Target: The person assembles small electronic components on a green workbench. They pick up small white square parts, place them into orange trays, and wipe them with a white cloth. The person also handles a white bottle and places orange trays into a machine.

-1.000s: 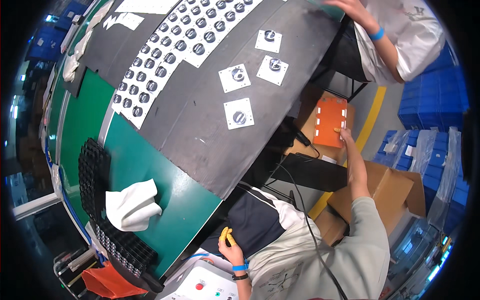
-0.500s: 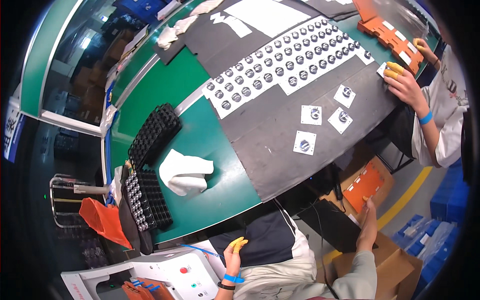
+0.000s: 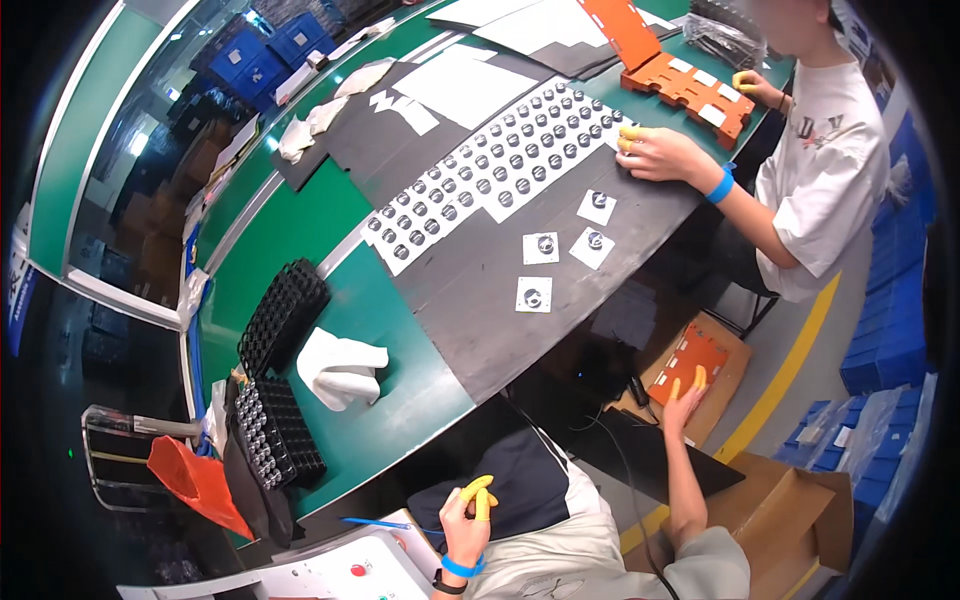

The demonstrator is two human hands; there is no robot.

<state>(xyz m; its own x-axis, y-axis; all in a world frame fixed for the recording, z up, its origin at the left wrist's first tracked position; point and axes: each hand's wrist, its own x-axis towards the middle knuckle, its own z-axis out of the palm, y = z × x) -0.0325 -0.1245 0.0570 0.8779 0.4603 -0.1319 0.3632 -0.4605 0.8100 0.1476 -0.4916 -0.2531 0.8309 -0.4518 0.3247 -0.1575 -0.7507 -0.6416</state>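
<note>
My left hand [image 3: 465, 522], with yellow finger cots and a blue wristband, hovers over my lap. Its fingers are loosely bent and apart, and nothing shows between them. My right hand [image 3: 683, 402], also in yellow finger cots, reaches down to the near edge of an orange slotted panel [image 3: 690, 362] in an open cardboard box [image 3: 728, 372] beside the table. Those fingers are extended and spread over the panel's edge; whether they press on it I cannot tell. On the dark mat [image 3: 455, 325] lie several square white cards with round black-and-silver parts, one being the nearest card [image 3: 533, 295].
A co-worker's hand [image 3: 660, 155] is at the right end of the rows of parts [image 3: 480, 185]. Orange panels [image 3: 690, 95] stand beyond. Black trays [image 3: 280, 430] and a white cloth [image 3: 342, 368] occupy the table's left. A cable [image 3: 632, 470] hangs by my right arm.
The view has shifted right. My right hand has reached farther onto the orange panel, its fingers spreading. My left fingers have bent more. The co-worker's hand has moved to the end of the rows.
</note>
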